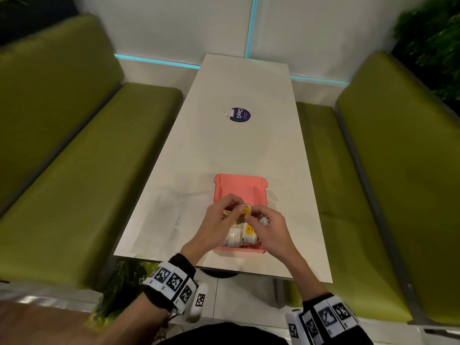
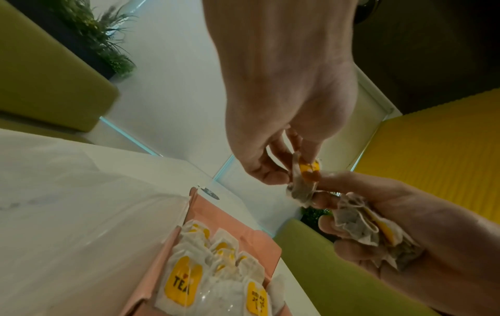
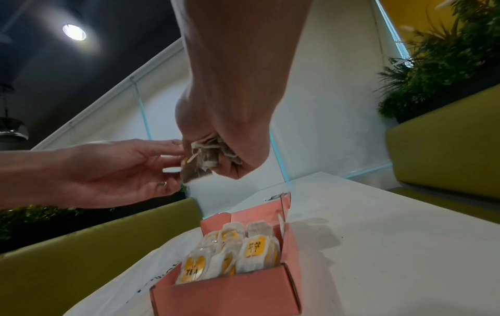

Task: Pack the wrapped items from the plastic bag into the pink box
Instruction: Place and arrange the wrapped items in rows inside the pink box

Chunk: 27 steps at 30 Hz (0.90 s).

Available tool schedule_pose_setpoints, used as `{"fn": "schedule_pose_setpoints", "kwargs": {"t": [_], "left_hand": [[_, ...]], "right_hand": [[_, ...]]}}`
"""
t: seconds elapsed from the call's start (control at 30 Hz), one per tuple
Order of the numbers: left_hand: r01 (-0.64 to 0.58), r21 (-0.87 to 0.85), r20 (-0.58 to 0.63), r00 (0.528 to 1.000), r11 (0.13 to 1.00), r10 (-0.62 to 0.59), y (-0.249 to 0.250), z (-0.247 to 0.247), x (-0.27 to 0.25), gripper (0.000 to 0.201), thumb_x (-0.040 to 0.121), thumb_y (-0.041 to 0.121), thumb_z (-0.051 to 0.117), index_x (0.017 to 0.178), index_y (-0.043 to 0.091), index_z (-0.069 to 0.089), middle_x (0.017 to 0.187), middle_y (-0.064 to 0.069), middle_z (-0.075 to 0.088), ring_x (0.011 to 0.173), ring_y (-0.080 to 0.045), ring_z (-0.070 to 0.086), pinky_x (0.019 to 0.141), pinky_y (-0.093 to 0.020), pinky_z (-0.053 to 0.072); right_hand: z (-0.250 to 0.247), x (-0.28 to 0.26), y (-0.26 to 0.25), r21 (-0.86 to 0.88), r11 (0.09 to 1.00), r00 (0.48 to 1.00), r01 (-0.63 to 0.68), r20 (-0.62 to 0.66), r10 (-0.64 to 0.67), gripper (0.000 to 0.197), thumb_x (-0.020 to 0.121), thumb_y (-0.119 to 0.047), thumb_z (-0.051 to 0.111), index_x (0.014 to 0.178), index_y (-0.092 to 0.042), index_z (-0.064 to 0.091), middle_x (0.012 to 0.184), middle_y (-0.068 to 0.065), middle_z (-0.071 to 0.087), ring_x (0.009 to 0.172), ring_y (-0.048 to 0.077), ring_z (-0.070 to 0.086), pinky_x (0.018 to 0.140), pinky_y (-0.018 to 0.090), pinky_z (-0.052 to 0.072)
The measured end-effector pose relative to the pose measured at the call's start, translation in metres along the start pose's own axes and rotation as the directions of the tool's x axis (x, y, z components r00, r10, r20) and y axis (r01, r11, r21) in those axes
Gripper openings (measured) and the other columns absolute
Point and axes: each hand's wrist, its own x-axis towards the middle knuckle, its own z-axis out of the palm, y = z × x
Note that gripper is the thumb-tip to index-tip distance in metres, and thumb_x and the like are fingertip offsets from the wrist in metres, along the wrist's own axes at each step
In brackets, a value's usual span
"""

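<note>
The pink box (image 1: 239, 185) stands open near the table's front edge, with several white wrapped tea bags (image 3: 254, 250) with yellow labels upright inside it. Both hands hover just above the box. My left hand (image 1: 232, 205) pinches one yellow-labelled tea bag (image 2: 305, 177) between thumb and fingers. My right hand (image 1: 256, 217) grips a crumpled bunch of tea bags (image 2: 360, 226) in its curled fingers, and its fingertips also touch the pinched bag. The clear plastic bag (image 1: 179, 207) lies flat on the table to the left of the box.
The white table (image 1: 249, 145) runs away from me, with a round purple sticker (image 1: 240, 115) at mid-length. Green padded benches (image 1: 74, 183) flank it on both sides. Plants (image 3: 446, 64) stand behind the benches. A white wall closes the far end.
</note>
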Motion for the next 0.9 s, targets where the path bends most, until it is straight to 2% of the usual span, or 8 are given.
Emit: {"fn": "schedule_pose_setpoints", "kwargs": {"t": [0.1,0.33,0.53,0.67,0.8,0.9], "left_hand": [[-0.028,0.027,0.024,0.999,0.999,0.027,0.0,-0.001,0.001,0.005,0.097,0.007,0.059,0.096,0.006,0.064,0.089,-0.002,0.067,0.08,-0.005,0.061,0.067,-0.012,0.046],[-0.034,0.055,0.039,0.999,0.998,0.032,-0.006,0.001,0.001,0.006,0.098,0.01,0.058,0.096,0.011,0.063,0.088,0.008,0.067,0.08,-0.009,0.061,0.071,-0.016,0.047],[-0.02,0.032,0.048,0.999,0.999,0.019,-0.007,0.004,0.001,0.005,0.098,0.009,0.059,0.096,0.008,0.063,0.087,0.006,0.067,0.076,-0.004,0.061,0.065,-0.013,0.046],[-0.012,0.056,0.07,0.998,0.998,0.008,-0.011,0.004,0.001,0.004,0.098,0.017,0.061,0.096,0.016,0.064,0.089,0.009,0.068,0.08,-0.008,0.062,0.068,-0.016,0.046],[0.056,0.217,0.1,0.992,0.975,-0.079,-0.03,0.002,-0.005,0.008,0.097,0.021,0.062,0.104,0.023,0.059,0.1,0.007,0.064,0.088,-0.012,0.061,0.075,-0.018,0.049],[0.066,0.37,0.149,0.98,0.927,-0.129,-0.047,0.003,-0.015,0.005,0.097,0.02,0.059,0.1,0.023,0.056,0.092,0.01,0.06,0.081,-0.012,0.058,0.072,-0.021,0.049]], "right_hand": [[0.002,-0.003,0.004,-0.025,1.0,1.0,0.001,0.009,-0.001,0.019,0.093,-0.005,0.063,0.088,-0.021,0.072,0.082,-0.014,0.071,0.079,0.002,0.063,0.074,0.012,0.046],[-0.003,-0.004,0.019,-0.069,0.997,0.999,-0.029,-0.037,0.026,0.006,0.09,-0.016,0.07,0.088,-0.02,0.074,0.082,-0.019,0.068,0.084,0.004,0.064,0.075,0.014,0.047],[-0.006,-0.004,0.015,-0.088,0.995,0.999,-0.039,-0.002,0.039,0.011,0.093,-0.018,0.067,0.089,-0.025,0.074,0.083,-0.018,0.07,0.086,0.006,0.065,0.076,0.018,0.051],[-0.009,-0.002,0.02,-0.156,0.986,0.998,-0.05,0.014,0.053,0.015,0.094,-0.018,0.065,0.087,-0.029,0.073,0.081,-0.019,0.07,0.084,0.005,0.063,0.074,0.016,0.049],[-0.017,-0.002,0.045,-0.324,0.936,0.988,-0.139,0.025,0.155,0.009,0.091,-0.024,0.068,0.085,-0.026,0.073,0.082,-0.014,0.07,0.082,0.006,0.062,0.073,0.023,0.047],[-0.017,-0.003,0.062,-0.419,0.887,0.969,-0.193,0.061,0.24,0.013,0.089,-0.026,0.069,0.078,-0.033,0.068,0.081,-0.017,0.068,0.084,0.012,0.062,0.079,0.033,0.051]]}}
